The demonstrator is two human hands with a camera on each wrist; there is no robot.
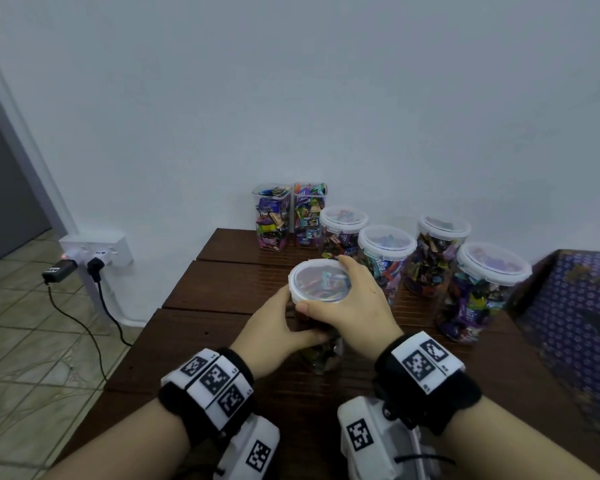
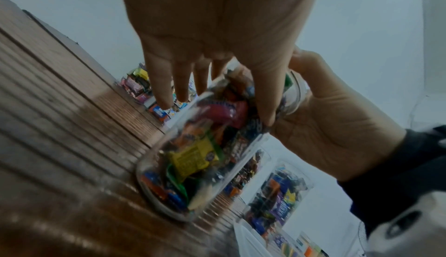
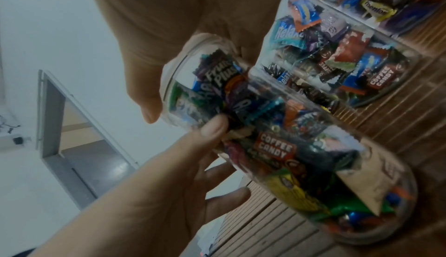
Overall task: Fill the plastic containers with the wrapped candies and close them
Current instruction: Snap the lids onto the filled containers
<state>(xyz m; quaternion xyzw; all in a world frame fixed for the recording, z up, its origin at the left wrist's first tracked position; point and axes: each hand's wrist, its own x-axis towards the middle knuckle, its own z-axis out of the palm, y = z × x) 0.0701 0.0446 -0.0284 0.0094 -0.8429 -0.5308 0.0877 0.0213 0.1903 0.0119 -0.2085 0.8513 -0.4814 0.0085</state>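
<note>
Standing on the dark wooden table [image 1: 222, 327] near its front edge, a clear round container [image 3: 301, 158] packed with wrapped candies [image 3: 276, 149] is held by both hands. The left hand [image 1: 274, 327] wraps fingers and thumb around its side, while the right hand [image 1: 352, 306] curls over the white-rimmed lid [image 1: 321, 281] sitting on top. Behind it, four lidded round jars [image 1: 387, 252] and two open square containers [image 1: 274, 216] full of sweets stand by the wall
</note>
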